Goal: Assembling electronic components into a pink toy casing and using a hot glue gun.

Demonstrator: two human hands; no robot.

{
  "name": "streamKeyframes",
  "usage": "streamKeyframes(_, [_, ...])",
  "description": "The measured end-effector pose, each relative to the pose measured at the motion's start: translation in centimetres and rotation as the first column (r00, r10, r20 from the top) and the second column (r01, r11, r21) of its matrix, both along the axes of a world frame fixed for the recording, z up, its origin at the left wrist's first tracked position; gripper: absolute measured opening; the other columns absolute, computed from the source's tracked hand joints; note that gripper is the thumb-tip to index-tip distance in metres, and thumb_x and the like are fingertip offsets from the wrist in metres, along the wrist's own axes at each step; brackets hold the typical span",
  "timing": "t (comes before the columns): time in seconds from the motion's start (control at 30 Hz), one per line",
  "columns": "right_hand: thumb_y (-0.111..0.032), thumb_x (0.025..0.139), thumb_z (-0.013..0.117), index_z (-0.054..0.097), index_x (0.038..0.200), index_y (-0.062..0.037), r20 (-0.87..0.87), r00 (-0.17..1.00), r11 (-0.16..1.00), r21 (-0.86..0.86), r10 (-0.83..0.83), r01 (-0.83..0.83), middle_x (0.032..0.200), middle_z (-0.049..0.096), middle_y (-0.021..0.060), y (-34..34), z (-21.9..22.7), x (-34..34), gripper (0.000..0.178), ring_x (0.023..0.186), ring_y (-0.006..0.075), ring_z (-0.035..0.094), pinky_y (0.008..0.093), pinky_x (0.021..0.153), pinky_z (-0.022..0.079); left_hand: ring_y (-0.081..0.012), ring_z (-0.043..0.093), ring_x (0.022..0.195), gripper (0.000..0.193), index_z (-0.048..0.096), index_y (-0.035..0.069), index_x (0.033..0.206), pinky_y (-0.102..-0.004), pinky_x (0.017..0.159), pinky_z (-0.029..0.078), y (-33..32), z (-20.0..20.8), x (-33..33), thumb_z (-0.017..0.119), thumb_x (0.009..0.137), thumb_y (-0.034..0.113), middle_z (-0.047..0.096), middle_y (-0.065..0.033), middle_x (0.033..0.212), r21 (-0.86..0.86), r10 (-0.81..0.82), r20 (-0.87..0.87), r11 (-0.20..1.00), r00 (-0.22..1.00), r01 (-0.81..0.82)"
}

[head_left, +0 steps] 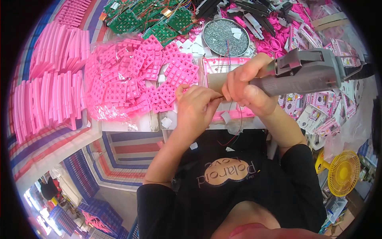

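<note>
My right hand (250, 85) is wrapped round a grey, cylindrical electric screwdriver (300, 75). Its thick top end with a hanging loop rises to the right, and its paler beige end shows beyond my fingers. My left hand (197, 105) is closed, thumb and fingertips pinched together close to the right fingertips. Whatever it pinches is too small to make out. Beneath both hands lies a pink-edged panel (236, 60), largely covered by my hands and the tool. Thin dark and red wires (240, 125) hang from it toward my lap.
Pink keypads (119, 91) heap up left of my hands, beside stacked pink plastic strips (47, 103). Green circuit boards (131, 18) and a round dish of small screws (225, 38) lie at the back. Printed panels (318, 107) and a yellow fan (343, 173) are on the right.
</note>
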State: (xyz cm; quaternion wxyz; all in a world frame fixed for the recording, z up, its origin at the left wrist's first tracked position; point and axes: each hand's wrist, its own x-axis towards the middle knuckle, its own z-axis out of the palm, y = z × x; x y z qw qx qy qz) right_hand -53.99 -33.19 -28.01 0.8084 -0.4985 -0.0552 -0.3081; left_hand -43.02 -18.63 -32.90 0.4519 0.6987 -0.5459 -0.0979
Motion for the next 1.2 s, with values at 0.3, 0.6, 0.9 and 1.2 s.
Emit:
streamKeyframes(0.3, [-0.010,0.094,0.065,0.049,0.109,-0.0068,-0.107,0.990,0.988,-0.134,-0.091,0.076,0.068,0.053,0.0041,-0.7,-0.9,1.5,0.021,0.056,0.0108,0.052,0.0297,0.055,0.046,-0.0221,0.059,0.095,0.029,0.069,0.014,0.094,-0.0480,0.094,0.034,0.2,1.3,0.1,0.084,0.071,0.024,0.062,-0.0028,0.094,0.072,0.088,0.140,0.993,0.986,-0.099])
streamKeyframes(0.6, [-0.001,0.091,0.063,0.052,0.099,-0.0017,-0.209,0.949,0.934,-0.317,-0.237,0.164,0.069,0.055,0.0061,-0.4,-1.8,4.2,0.015,0.056,0.0121,0.053,0.0340,0.058,0.050,-0.0205,0.057,0.097,0.025,0.070,0.017,0.098,-0.0473,0.089,0.033,2.1,0.3,-1.7,0.080,0.075,0.021,0.059,0.0010,0.096,0.160,-0.269,0.251,0.959,0.930,0.234])
streamKeyframes(0.9, [-0.003,0.088,0.069,0.057,0.100,-0.0022,-0.281,0.930,0.939,-0.313,-0.238,0.145,0.081,0.062,0.0063,-0.1,-1.8,4.6,0.017,0.072,0.0154,0.063,0.0330,0.066,0.052,-0.0248,0.065,0.069,0.010,0.070,0.005,0.092,-0.0355,0.063,0.049,1.5,0.5,-1.4,0.072,0.083,0.010,0.067,-0.0067,0.078,0.199,-0.135,0.027,0.972,0.990,0.127])
streamKeyframes(1.2, [-0.011,0.088,0.074,0.060,0.126,-0.0059,-0.682,0.638,0.763,-0.608,-0.358,-0.222,0.094,0.066,0.0044,0.5,-1.3,-2.4,0.042,0.091,0.0156,0.062,0.0310,0.079,0.051,-0.0094,0.066,0.066,0.018,0.072,-0.005,0.100,-0.0245,0.060,0.052,2.0,0.6,0.7,0.067,0.094,0.010,0.074,-0.0092,0.078,0.338,0.122,-0.693,0.925,0.711,0.171])
